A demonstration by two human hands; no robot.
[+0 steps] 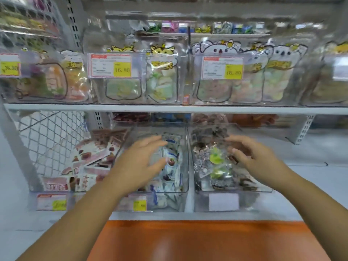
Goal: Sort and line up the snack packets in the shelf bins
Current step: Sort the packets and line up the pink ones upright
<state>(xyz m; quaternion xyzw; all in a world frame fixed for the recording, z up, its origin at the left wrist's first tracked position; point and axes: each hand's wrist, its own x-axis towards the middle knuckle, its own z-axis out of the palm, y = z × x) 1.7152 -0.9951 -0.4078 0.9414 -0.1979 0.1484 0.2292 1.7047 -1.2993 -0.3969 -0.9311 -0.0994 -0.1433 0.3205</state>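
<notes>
Two clear plastic bins stand side by side on the lower shelf. The middle bin (185,185) holds white and blue snack packets (170,176). Silver and green packets (214,162) lie mixed in the right bin (263,190). My left hand (141,159) hovers over the middle bin with its fingers spread and holds nothing. Over the right bin, my right hand (248,153) has its fingers loosely extended and holds nothing. The picture is blurred by motion.
A bin of pink and brown packets (88,162) sits at the lower left beside a wire mesh panel (50,136). The upper shelf (175,108) carries clear bins of animal-shaped pouches (214,72) with yellow price tags. An orange surface (197,240) lies below the shelf edge.
</notes>
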